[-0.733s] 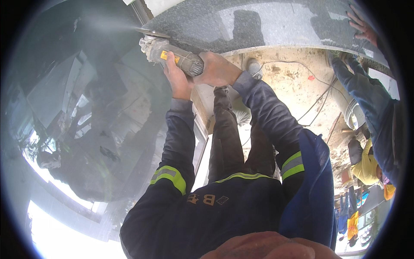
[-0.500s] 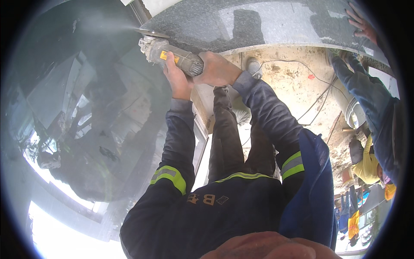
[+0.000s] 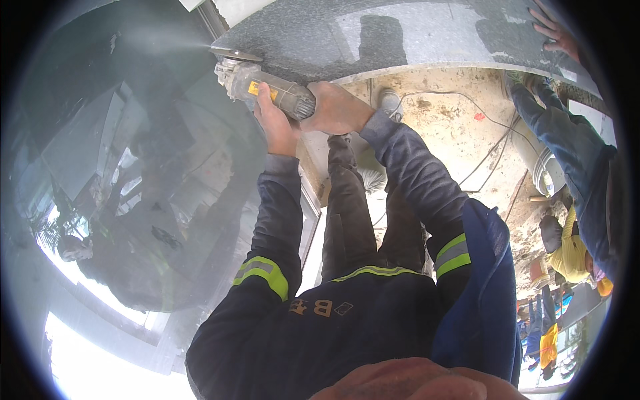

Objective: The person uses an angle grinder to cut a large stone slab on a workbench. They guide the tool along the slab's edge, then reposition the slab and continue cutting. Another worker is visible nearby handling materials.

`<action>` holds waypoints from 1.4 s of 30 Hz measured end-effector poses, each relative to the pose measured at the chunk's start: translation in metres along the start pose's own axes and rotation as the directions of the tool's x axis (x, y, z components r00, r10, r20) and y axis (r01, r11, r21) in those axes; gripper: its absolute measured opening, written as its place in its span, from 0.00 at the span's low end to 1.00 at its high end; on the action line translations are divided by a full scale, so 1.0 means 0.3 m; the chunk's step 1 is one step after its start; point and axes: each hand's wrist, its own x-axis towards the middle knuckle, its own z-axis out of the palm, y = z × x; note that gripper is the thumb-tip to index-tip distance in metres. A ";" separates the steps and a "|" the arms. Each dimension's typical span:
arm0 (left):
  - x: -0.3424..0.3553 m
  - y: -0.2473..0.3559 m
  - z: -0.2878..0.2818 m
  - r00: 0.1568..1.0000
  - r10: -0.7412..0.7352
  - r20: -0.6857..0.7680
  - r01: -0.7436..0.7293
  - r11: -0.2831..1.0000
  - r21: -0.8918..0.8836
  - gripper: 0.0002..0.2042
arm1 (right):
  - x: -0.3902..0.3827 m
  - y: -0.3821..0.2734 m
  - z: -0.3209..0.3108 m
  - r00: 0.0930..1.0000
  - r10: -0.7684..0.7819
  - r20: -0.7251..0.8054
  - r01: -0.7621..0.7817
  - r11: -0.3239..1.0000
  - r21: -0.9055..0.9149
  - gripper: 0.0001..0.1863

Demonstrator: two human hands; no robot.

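Observation:
An angle grinder [image 3: 283, 93], dusty grey with a yellow label, is held between both my hands. My left hand [image 3: 277, 123] wraps the body from below, thumb lying along its side. Around the rear end closes my right hand [image 3: 339, 108]. The flat disc [image 3: 239, 55] meets the left end of a speckled dark grey stone slab [image 3: 307, 40], and a pale plume of dust streams leftward from there. My fingers on the grinder's far side are hidden.
Glass [image 3: 167, 193] with reflections fills the left. At the far right, a co-worker's hand [image 3: 559, 32] rests on the slab. A white bucket [image 3: 548, 175] and a dark cable [image 3: 490, 105] lie on the stained floor [image 3: 433, 127]. More people [image 3: 570, 250] are at lower right.
The grinder and my hands stay almost in place, with the disc still at the slab's end. The co-worker's hand shifts slightly.

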 end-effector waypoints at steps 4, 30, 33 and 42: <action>-0.013 0.004 0.004 1.000 0.005 0.006 -0.005 1.000 0.017 0.24 | -0.013 -0.012 -0.006 1.000 0.014 0.015 -0.015 1.000 0.014 0.27; -0.022 -0.021 -0.008 1.000 -0.006 0.000 0.006 0.996 -0.090 0.20 | -0.029 0.015 0.010 0.998 -0.063 -0.031 0.064 0.996 0.058 0.24; -0.027 -0.024 -0.009 1.000 -0.003 0.003 0.004 0.996 -0.091 0.20 | -0.030 0.027 0.018 0.996 -0.078 -0.042 0.081 0.994 0.074 0.24; -0.072 0.018 0.033 1.000 -0.016 -0.008 0.016 0.999 -0.046 0.22 | -0.055 -0.006 -0.002 0.995 -0.084 -0.052 0.086 0.996 0.032 0.29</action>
